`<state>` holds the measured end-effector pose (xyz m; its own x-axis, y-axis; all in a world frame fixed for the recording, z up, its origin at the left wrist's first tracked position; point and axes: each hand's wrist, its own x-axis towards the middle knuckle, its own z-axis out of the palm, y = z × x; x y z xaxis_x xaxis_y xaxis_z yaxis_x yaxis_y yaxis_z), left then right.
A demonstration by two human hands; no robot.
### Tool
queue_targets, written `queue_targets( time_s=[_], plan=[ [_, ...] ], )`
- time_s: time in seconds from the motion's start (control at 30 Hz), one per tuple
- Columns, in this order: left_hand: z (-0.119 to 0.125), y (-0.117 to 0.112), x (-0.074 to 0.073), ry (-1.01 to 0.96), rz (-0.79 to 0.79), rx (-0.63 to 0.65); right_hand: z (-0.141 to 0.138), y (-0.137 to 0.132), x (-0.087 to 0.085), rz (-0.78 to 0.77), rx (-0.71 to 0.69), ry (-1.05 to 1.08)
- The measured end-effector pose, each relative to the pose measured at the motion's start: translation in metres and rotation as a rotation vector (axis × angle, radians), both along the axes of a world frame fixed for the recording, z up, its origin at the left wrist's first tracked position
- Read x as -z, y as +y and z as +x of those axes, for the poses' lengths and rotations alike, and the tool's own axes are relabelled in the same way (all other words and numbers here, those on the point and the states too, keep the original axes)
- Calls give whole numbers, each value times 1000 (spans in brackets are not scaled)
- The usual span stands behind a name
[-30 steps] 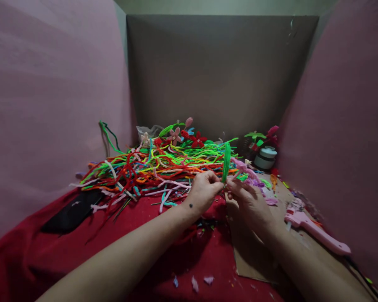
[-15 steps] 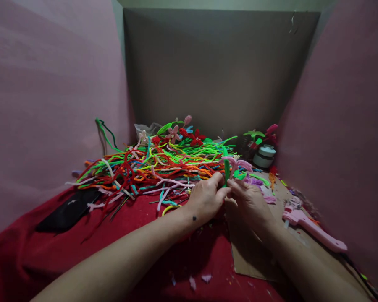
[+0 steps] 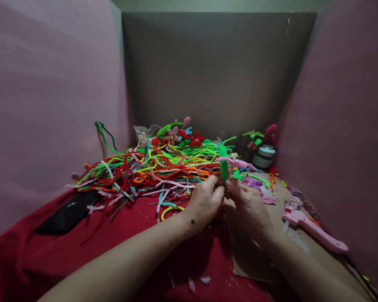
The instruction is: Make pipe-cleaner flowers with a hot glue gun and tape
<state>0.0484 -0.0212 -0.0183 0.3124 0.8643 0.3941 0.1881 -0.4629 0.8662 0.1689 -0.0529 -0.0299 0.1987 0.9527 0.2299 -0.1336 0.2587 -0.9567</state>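
My left hand (image 3: 207, 198) and my right hand (image 3: 246, 202) meet over the front edge of a cardboard sheet, fingertips pinched close together. Between them stands a pipe-cleaner flower with pink petals (image 3: 237, 162) and an upright green leaf (image 3: 223, 163). My left fingers are closed at the base of the leaf. The right thumb and fingers pinch the flower's stem just beside it. The fingers hide the lower stem. Behind my hands spreads a large heap of coloured pipe cleaners (image 3: 176, 161), with several finished flowers at its back, among them a red flower (image 3: 195, 138).
A pink glue gun (image 3: 315, 230) lies on the cardboard (image 3: 252, 262) at right. A white-lidded jar (image 3: 264, 156) stands at the back right. A black phone-like slab (image 3: 67, 214) and yellow-handled scissors (image 3: 170, 211) rest on the red cloth (image 3: 113, 235). Pink panels flank both sides.
The green leaf has turned so its broad side shows more, and the pink flower has tilted slightly. Both hands have stayed nearly in place, still pinching.
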Motion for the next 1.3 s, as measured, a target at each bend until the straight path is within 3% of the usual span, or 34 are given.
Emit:
queue_targets(
  time_s=[0.1,0.23,0.4,0.6,0.8,0.93,1.03,1.17,1.3],
  plan=[
    [-2,4,-4,-116,-65,85,-5,2,-10,57,21,-35],
    [-10,9,-12,-173,-103,47,-14,9,-20,74,-30,-38],
    [-17,15,-12,-180,-80,3,-18,22,-13,59,-49,14],
    [-21,18,-10,-23,78,-24,-19,31,-7,16,-167,147],
    [-21,11,-14,174,166,-62,-16,34,-2,-2,-149,169],
    [-21,10,-9,387,307,-140,-13,33,1,38,-139,121],
    [-23,12,-4,490,421,-171,-16,27,-7,79,-128,21],
    [-23,15,-1,405,424,-131,-19,22,-18,109,-86,-153],
    [-21,18,1,252,352,-50,-16,25,-12,100,-69,-119]
  ],
)
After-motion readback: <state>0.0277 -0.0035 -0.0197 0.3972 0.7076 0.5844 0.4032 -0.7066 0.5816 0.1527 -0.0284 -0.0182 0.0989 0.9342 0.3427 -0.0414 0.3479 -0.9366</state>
